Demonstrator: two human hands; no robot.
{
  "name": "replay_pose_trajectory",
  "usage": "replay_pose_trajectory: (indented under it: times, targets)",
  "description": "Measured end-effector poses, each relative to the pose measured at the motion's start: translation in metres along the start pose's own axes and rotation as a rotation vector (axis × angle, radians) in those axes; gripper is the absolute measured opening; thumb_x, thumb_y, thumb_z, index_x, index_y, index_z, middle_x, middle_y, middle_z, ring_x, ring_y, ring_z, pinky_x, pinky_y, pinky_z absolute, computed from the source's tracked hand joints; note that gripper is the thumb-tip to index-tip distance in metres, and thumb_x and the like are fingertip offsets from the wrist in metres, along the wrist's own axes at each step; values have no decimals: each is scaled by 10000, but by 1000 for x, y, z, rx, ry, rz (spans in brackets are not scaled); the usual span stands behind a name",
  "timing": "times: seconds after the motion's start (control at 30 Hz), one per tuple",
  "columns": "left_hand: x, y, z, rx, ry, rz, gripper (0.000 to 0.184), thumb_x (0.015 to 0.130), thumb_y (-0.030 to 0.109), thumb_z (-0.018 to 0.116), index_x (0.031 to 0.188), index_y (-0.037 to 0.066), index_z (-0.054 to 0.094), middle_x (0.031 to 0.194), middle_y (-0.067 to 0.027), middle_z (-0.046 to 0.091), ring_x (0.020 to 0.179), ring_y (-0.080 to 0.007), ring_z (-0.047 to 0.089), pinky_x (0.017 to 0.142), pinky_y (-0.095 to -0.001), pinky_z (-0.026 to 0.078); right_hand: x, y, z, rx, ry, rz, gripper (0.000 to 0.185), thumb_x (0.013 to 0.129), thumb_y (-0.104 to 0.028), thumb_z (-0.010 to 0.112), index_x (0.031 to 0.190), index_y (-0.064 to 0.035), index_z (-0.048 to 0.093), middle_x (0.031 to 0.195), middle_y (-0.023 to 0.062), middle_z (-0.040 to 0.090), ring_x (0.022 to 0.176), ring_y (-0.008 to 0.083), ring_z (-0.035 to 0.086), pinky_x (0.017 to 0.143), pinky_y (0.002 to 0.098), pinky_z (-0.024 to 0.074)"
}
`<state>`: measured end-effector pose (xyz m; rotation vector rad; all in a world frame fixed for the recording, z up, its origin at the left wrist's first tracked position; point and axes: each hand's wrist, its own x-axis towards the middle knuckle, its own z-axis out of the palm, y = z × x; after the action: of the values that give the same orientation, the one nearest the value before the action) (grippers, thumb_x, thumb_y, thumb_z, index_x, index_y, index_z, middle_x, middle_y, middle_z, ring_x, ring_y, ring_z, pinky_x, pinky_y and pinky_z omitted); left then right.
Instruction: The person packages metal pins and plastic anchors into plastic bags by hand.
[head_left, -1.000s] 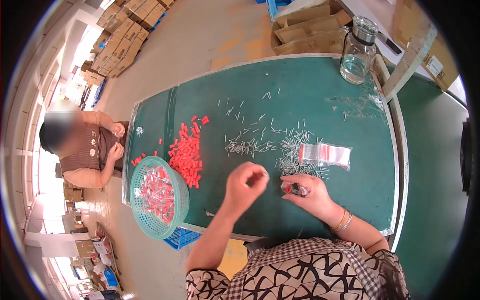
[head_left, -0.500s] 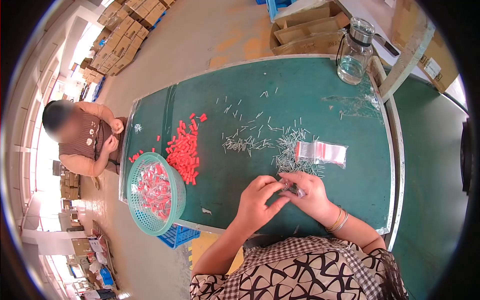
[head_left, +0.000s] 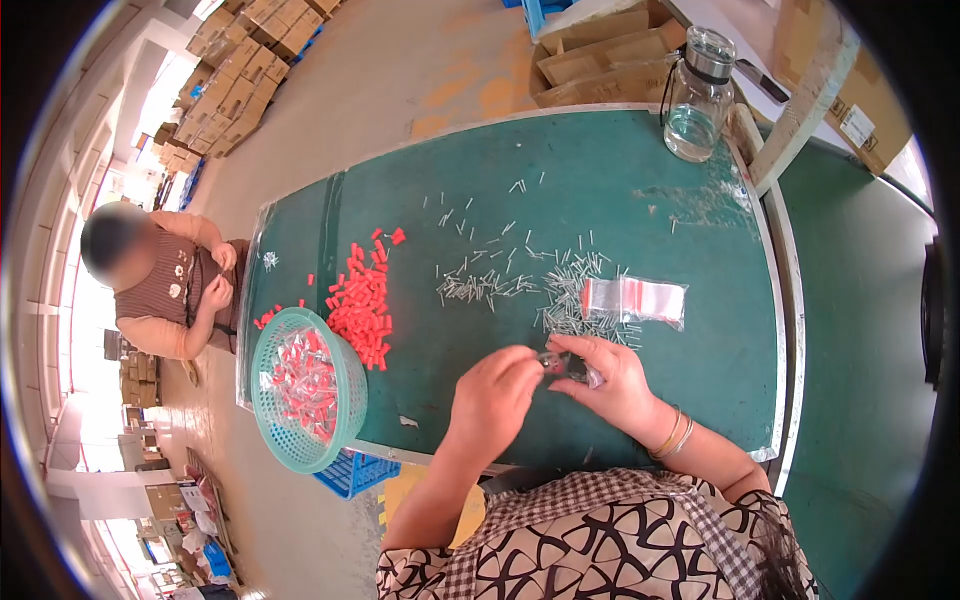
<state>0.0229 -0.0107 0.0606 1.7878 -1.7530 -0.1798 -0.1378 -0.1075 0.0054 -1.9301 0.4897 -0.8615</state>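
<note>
Between my hands is a small clear plastic bag (head_left: 566, 369), with something dark inside that I cannot make out. My right hand (head_left: 615, 385) grips it, thumb and fingers closed around its right side. From the left, the closed fingertips of my left hand (head_left: 492, 395) pinch the bag's edge; they are slightly blurred. Just beyond my hands lies a dense heap of small metal screws or pins (head_left: 570, 290), with a looser scatter of them (head_left: 485, 287) to the left. A stack of flat clear bags with red strips (head_left: 635, 300) rests on the heap's right side.
Red plastic plugs (head_left: 360, 310) form a pile left on the green table (head_left: 440, 390). A green basket (head_left: 355, 395) of filled bags stands at the near left edge. A glass bottle (head_left: 697, 115) is at the far right corner. Another person (head_left: 165, 270) sits at the left end.
My left hand has shifted left and its fingers have drawn together at the bag's edge. My right hand still holds the bag, which is now more exposed.
</note>
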Motion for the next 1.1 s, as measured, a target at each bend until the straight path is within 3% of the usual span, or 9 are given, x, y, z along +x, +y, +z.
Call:
replay_pose_trajectory:
  times: [0.17, 0.37, 0.47, 0.67, 0.77, 0.97, 1.1]
  targets:
    - [-6, -11, -4, -21, -3, 40, 140, 770, -20, 700, 896, 20, 652, 904, -97, 672, 786, -297, 660, 673, -376, 534, -1, 3, 2, 38, -14, 81, 539, 693, -38, 821, 1196, -74, 630, 1066, 97, 702, 933, 252, 680, 797, 326, 543]
    - [-7, -12, 2, -97, -29, 70, 156, 764, -21, 708, 904, 23, 654, 905, -99, 687, 781, -292, 668, 677, -370, 541, -1, 6, 4, 138, 0, 147, 237, 756, 7, 762, 981, -43, 707, 996, 85, 695, 865, 212, 673, 726, 305, 535]
    - [-6, -11, 2, -124, -26, 44, 172, 757, -34, 716, 908, 20, 654, 898, -106, 689, 771, -277, 674, 661, -348, 539, -2, 8, 4, 187, -22, 225, 146, 784, -52, 746, 925, -40, 710, 939, 103, 674, 857, 253, 663, 748, 334, 530]
    - [-3, -8, 13, -228, 20, -44, 190, 744, -70, 722, 901, 5, 646, 854, -105, 678, 714, -236, 667, 607, -315, 517, -2, 5, 4, 206, 1, 246, 95, 789, -23, 720, 882, -37, 701, 898, 94, 664, 819, 243, 654, 710, 324, 519]
    - [-4, -10, 18, -222, 31, -42, 178, 747, -70, 712, 885, 8, 631, 821, -94, 659, 687, -233, 651, 591, -317, 508, -4, 8, 7, 207, 16, 181, 134, 778, 41, 716, 885, -35, 691, 916, 67, 666, 789, 172, 634, 669, 281, 502]
    - [-5, -8, 16, -294, -3, -128, 158, 753, -68, 696, 857, 16, 612, 789, -79, 635, 666, -222, 639, 569, -309, 503, -4, 5, 4, 182, -1, 163, 91, 787, -10, 710, 875, -34, 701, 894, 96, 665, 819, 235, 656, 707, 318, 519]
    - [-12, -14, 11, -304, -1, -170, 143, 761, -81, 683, 850, 8, 615, 795, -83, 633, 664, -203, 638, 569, -299, 504, -5, 4, 4, 230, 0, 234, 82, 795, -8, 703, 873, -32, 699, 888, 93, 661, 816, 228, 651, 703, 313, 514]
